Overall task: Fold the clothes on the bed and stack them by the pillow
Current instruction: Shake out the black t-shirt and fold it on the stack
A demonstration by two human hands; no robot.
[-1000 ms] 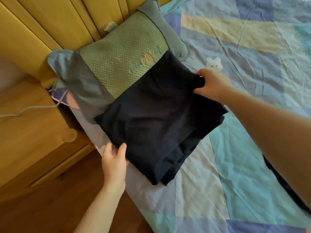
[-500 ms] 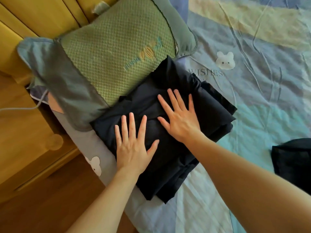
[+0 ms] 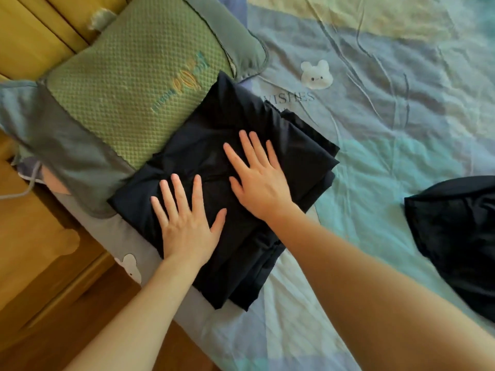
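Observation:
A folded black garment point(image 3: 300, 153) lies on the bed right beside the green pillow point(image 3: 134, 73), its far corner touching the pillow's edge. Both my hands lie flat on top of it with fingers straight and spread. My left hand point(image 3: 184, 223) presses the near left part of the stack. My right hand point(image 3: 257, 178) presses its middle. Several folded layers show at the stack's right and near edges. Another black garment point(image 3: 455, 236), loose and unfolded, lies on the bed at the right.
The patchwork bedsheet point(image 3: 388, 116) in blue, teal and yellow covers the bed. A wooden nightstand point(image 3: 32, 250) and wooden floor are at the left beside the bed's edge. A white cable point(image 3: 25, 188) hangs near the pillow. The yellow headboard point(image 3: 29, 30) stands behind the pillow.
One second ago both hands gripped the garment's edges while setting it down; now they lie flat on top, pressing it. The view has shifted, revealing the loose garment at the right.

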